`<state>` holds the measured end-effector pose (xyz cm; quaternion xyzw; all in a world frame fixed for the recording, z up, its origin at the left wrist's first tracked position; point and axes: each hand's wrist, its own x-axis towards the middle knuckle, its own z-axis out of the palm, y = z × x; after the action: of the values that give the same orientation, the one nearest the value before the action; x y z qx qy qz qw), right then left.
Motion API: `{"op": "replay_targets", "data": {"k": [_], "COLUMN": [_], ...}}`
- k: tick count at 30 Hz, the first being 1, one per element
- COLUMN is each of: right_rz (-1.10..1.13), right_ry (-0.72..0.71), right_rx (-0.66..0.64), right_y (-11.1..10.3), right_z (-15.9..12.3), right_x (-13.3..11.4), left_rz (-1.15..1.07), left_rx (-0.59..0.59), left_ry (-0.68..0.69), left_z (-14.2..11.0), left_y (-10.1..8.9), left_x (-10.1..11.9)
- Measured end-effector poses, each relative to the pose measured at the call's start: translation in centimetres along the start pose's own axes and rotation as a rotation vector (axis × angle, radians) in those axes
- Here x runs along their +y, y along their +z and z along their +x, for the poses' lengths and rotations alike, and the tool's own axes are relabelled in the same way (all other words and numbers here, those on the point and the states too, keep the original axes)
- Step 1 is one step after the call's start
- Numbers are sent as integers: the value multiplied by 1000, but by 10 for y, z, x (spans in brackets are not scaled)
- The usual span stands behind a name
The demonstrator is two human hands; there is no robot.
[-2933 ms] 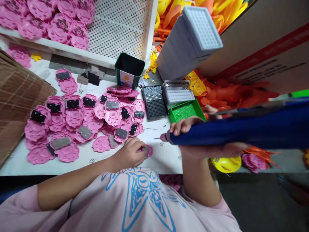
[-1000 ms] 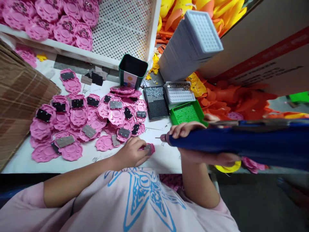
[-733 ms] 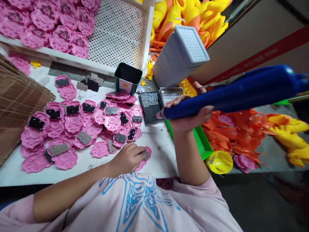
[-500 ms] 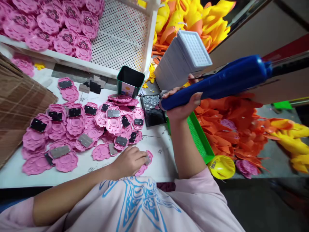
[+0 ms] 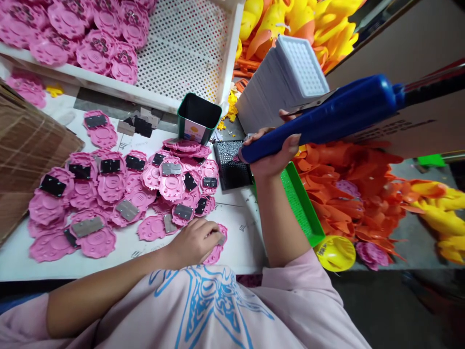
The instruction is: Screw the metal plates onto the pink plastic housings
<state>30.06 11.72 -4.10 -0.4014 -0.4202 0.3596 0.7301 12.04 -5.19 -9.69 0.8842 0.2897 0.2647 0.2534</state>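
Observation:
My right hand [image 5: 271, 157] is wrapped round a blue electric screwdriver [image 5: 323, 116], whose tip end points down-left at a black screw tray [image 5: 234, 167] with many small screws at its far end. Near the front edge of the table, my left hand [image 5: 194, 242] has its fingers closed on a pink plastic part [image 5: 218, 248]. A grey metal plate shows on that part by the fingertips; most of the part is hidden under the hand. To the left lie many similar pink parts [image 5: 112, 179] with black or grey plates on them.
A white perforated crate [image 5: 189, 53] with pink parts stands behind. A dark green cup [image 5: 199, 118], loose plates [image 5: 140, 126], a white tray stack [image 5: 286, 77] and a green basket [image 5: 301, 208] surround the work. A cardboard box [image 5: 32, 150] borders the left; orange parts [image 5: 334, 194] lie right.
The screwdriver's tip end has shifted slightly left, over the screw tray. My left hand stays on the pink part. The whole view has moved a little.

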Motion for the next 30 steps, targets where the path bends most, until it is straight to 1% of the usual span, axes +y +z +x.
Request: {"op": "replay_targets", "data": {"k": [4,12,14,17,19,21,22,24,26,28,30], "right_rz": [-2,3,2,16,29,45,66,104,132,130,102], "right_ry": [28,43,54,47,69,117,119,135,132,145,141], "right_rx": [-34,46,69,84,51,-41,-68,-171,-234,-237,-198], "right_y": [2,3,2,-1,-6,-15,-21,-33,-43,-50,-51], "right_z": [-1,2,2,-6,-20,-39,-51,-76,-100,-122,-138], "right_x": [-4,-8,-15,-33,-49,-66,-73,-84,-90,-92,-92], "left_rz": [-2,21,25,21,20,13,6,-18,-39,-50,-45], "left_rx": [19,35,31,35,53,70,69,58,52,55,55], "left_ry": [6,35,37,35,39,39,34,25,29,40,44], "left_z": [0,1,1,0,-1,-1,-1,-1,0,1,1], "left_y": [-1,-1,0,1,3,4,4,3,2,2,2], "left_x": [0,0,-1,-2,-3,-4,-4,-4,-3,-3,-3]}}
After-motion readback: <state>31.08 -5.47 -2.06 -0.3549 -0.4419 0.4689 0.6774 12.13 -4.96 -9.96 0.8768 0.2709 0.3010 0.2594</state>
